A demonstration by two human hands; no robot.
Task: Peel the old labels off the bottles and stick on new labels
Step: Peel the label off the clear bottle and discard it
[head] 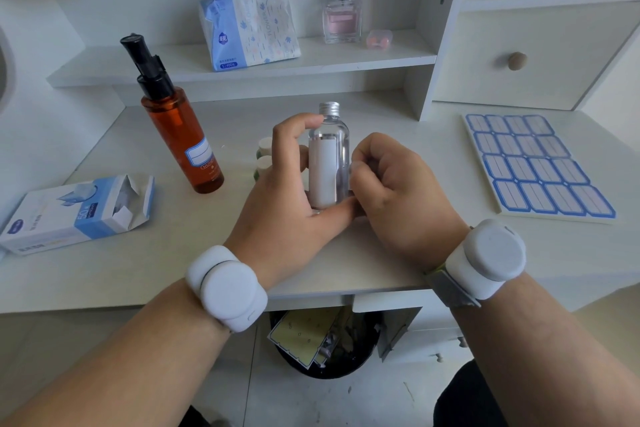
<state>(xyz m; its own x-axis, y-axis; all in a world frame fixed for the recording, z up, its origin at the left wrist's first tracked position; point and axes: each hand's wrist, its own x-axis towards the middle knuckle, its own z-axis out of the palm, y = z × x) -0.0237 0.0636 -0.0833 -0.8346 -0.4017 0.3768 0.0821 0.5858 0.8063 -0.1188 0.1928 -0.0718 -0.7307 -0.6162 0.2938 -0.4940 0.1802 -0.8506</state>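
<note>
Now the left hand (287,184) clasps the clear bottle (329,156) upright at mid-table, while the right hand (391,184) pinches at the edge of its white label (322,170). Best to lift a corner and pull slowly, low along the smooth cylinder wall, under the ribbed metal cap (329,108). Glossy blue-bordered new labels (536,166) lie right.

Single head view, looking down-forward, close over desk (381,263).
</note>
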